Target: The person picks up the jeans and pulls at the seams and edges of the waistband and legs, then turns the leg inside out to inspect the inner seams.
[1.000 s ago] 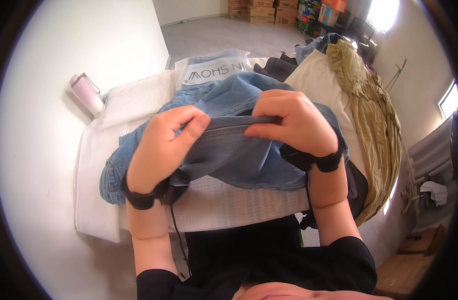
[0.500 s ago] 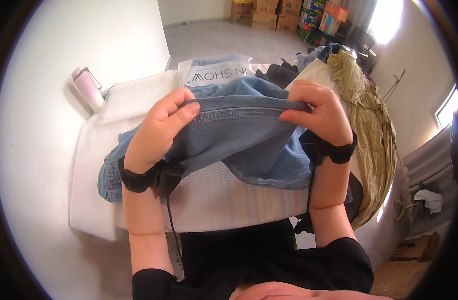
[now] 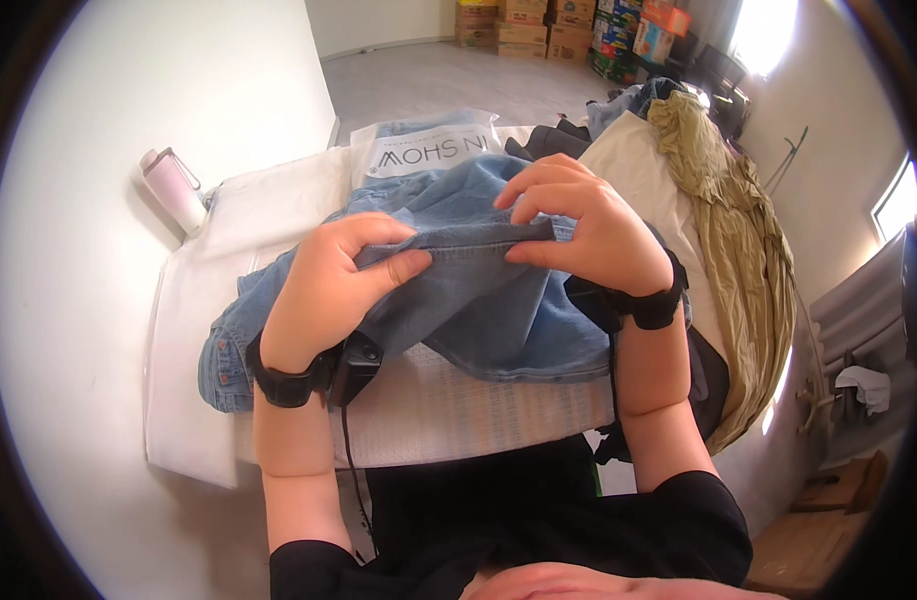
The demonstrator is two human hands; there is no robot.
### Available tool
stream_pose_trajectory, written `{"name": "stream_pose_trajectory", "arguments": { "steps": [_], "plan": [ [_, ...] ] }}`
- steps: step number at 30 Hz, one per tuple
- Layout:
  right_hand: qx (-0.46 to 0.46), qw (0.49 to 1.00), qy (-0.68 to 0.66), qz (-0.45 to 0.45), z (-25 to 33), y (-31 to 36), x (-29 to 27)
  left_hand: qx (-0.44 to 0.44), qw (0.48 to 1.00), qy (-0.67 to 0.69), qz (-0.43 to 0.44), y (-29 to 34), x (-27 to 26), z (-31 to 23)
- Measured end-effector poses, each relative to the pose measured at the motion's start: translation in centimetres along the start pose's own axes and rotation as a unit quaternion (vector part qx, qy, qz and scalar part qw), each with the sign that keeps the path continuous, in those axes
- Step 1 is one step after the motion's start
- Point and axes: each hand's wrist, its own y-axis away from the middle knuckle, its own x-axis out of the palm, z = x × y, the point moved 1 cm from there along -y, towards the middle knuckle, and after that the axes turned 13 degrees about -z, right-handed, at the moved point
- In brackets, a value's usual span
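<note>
Blue denim jeans [image 3: 469,300] lie bunched across the bed in front of me, with a small row of metal buttons at their left end. A stitched seam is raised between my hands. My left hand [image 3: 344,275] pinches this seam between thumb and fingers. My right hand [image 3: 589,225] is at the other end of the raised part. Its thumb touches the seam from the near side, while the fingers are spread and curved above the cloth. Black bands with small dark boxes and cables are strapped to both wrists.
Behind the jeans lies a clear plastic bag [image 3: 429,150] with folded denim. A pink bottle [image 3: 174,190] stands by the left wall. Olive clothing [image 3: 729,280] and dark garments are heaped on the right. Cardboard boxes [image 3: 524,30] are stacked across the room.
Both hands have come closer together and lower along the seam. The right hand has moved left and its fingers have spread. The raised denim has sunk a little.
</note>
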Motion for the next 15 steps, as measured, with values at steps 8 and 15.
{"name": "stream_pose_trajectory", "arguments": {
  "steps": [8,15],
  "plan": [
    [0.112,0.986,-0.08,0.089,1.7,0.0,0.2,-0.036,0.999,-0.028,0.008,0.1,0.2,-0.5],
    [0.093,0.992,-0.06,0.06,1.7,0.2,0.6,-0.001,0.999,-0.046,0.001,0.4,0.2,-0.7]
  ]
}}
